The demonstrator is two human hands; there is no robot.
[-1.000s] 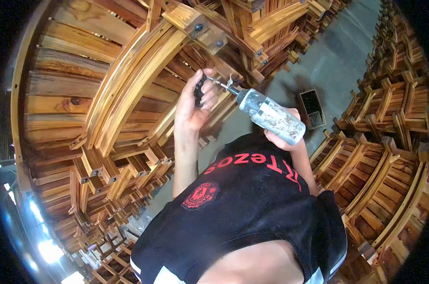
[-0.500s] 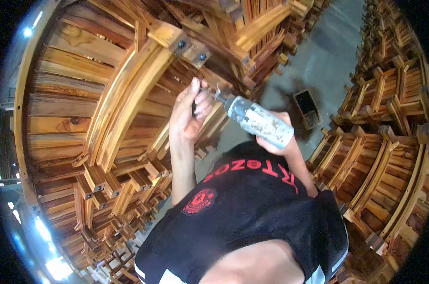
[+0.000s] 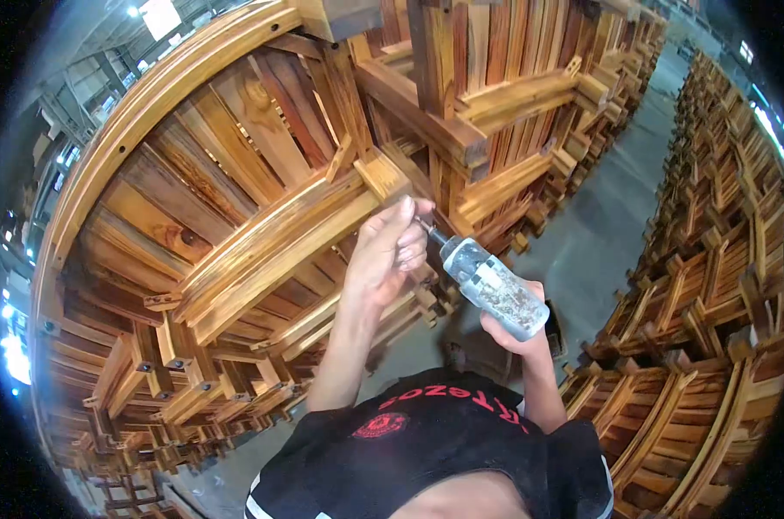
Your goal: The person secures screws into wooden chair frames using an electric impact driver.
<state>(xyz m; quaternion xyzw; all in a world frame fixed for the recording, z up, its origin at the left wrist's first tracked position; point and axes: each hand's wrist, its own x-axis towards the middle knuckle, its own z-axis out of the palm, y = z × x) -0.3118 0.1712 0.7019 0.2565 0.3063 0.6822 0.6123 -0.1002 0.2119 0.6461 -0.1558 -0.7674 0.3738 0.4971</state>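
My right hand [image 3: 511, 336] is wrapped round the rear of a worn grey power driver [image 3: 496, 294], its scuffed body tilted up and to the left. A thin driver bit [image 3: 433, 230] points from its nose toward the end of a wooden block [image 3: 383, 176]. My left hand [image 3: 388, 244] is closed, thumb and forefinger pinched beside the bit tip and close to the block. Whatever sits between those fingers is too small to make out. The block joins a curved wooden brace [image 3: 279, 251] on a slatted wooden panel [image 3: 206, 164].
More slatted wooden pieces [image 3: 513, 104] are stacked close behind the block. Another long row of them [image 3: 712, 259] stands on the right. A grey concrete aisle [image 3: 595, 216] runs between the rows. A dark box [image 3: 555, 337] lies on the floor, partly behind my right hand.
The view has turned and shifted. My left hand and the driver tip now appear right by the block end, where two dark bolt heads showed before. The right hand keeps its grip on the driver.
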